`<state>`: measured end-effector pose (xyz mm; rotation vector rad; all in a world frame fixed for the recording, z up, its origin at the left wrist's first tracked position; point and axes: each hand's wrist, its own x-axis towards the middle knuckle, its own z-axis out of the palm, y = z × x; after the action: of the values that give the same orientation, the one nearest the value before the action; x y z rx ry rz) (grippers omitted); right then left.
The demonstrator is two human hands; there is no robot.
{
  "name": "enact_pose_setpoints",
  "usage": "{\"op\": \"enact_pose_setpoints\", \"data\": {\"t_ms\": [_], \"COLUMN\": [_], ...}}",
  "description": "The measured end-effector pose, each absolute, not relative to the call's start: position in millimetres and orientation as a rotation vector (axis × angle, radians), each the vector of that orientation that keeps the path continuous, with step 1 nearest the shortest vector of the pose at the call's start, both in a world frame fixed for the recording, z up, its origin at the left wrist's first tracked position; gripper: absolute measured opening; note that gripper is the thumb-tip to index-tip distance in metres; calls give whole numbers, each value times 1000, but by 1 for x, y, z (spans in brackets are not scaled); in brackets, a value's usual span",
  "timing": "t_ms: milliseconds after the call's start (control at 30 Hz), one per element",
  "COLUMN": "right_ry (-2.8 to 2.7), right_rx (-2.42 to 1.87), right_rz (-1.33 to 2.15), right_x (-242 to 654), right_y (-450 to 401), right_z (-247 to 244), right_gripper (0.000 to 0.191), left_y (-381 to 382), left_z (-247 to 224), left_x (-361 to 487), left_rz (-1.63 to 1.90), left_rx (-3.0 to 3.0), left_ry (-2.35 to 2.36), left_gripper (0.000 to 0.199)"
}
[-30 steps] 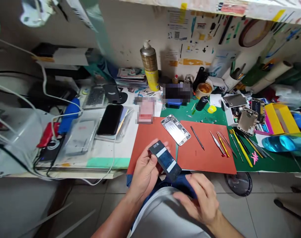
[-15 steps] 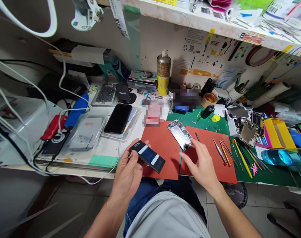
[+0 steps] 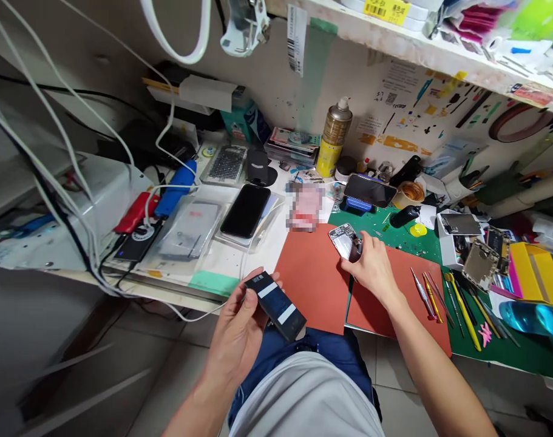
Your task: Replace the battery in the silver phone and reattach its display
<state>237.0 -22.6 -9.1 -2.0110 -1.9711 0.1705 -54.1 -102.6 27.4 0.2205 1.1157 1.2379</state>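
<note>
A black battery with two white strips (image 3: 276,305) is tilted in my left hand (image 3: 242,321), whose thumb lies on its upper left edge, in front of the bench's edge. My right hand (image 3: 371,267) has its thumb and fingers closed round the lower right end of an opened phone frame (image 3: 344,238) with a silvery inside. That frame is over the seam between two red-brown mats (image 3: 310,273). A black phone (image 3: 246,210) lies on clear plastic packaging to the left.
Tweezers and screwdrivers (image 3: 426,294) lie at the right, near phone parts (image 3: 480,261) and a yellow box (image 3: 535,273). A spray can (image 3: 334,136) stands at the back. White cables (image 3: 71,158) hang at the left, and a shelf (image 3: 440,54) overhangs the bench.
My right hand has moved onto the phone frame and closed on it. The battery is still in my left hand, tilted more steeply. The camera view has turned left.
</note>
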Motion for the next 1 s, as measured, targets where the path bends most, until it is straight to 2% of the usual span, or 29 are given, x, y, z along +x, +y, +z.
{"op": "enact_pose_setpoints", "data": {"t_ms": [233, 400, 567, 700, 867, 1000], "right_ry": [-2068, -2396, -2516, -2377, -2109, -1776], "right_rx": [-1948, -1494, -1354, -1228, -1189, -1401], "right_rz": [331, 470, 510, 463, 152, 403], "right_x": [230, 189, 182, 184, 161, 146], "right_y": [-29, -67, -81, -109, -158, -167], "right_z": [10, 27, 29, 33, 36, 38], "right_gripper": [90, 79, 71, 64, 81, 71], "left_y": [-109, -112, -108, -103, -101, -102], "left_z": [30, 30, 34, 35, 32, 31], "left_x": [-62, -60, -50, -40, -25, -22], "left_rz": [1229, 1239, 1287, 1334, 1329, 1324], "left_rx": [177, 165, 154, 167, 265, 320], "left_ry": [1125, 1124, 1120, 1097, 1012, 1002], "left_gripper": [62, 59, 56, 54, 39, 42]}}
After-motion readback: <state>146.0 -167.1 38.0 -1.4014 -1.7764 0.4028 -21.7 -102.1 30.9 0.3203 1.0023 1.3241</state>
